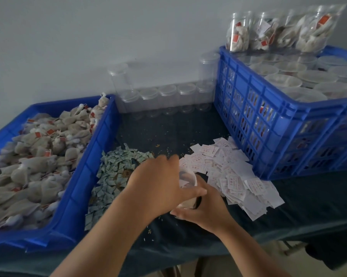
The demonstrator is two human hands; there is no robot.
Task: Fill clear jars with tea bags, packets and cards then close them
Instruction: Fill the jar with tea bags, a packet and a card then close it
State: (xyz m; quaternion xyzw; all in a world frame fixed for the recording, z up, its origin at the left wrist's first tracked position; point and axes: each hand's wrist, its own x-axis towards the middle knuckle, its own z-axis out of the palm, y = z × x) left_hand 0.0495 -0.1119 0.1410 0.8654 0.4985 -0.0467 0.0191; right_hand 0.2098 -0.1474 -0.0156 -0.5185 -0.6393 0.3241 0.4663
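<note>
Clear jar (187, 179) sits mid-table (168, 132), btwn packet pile (116, 168) and card pile (234, 176). R hand (203, 213) wraps its lower wall from below. L hand (158, 180) lies over the mouth, thumb on the wall; fingers blurred, so we cannot tell if it grips. We judge jar light, thin-walled, slick, prob. flexes if squeezed: take mid-body w/ a wrap grip, not the rim. Cards, packets flimsy; pinch singly.

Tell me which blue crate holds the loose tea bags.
The low, solid-walled crate on the left, heaped with loose tea bags. The taller slotted crate on the right holds capped jars instead.
</note>
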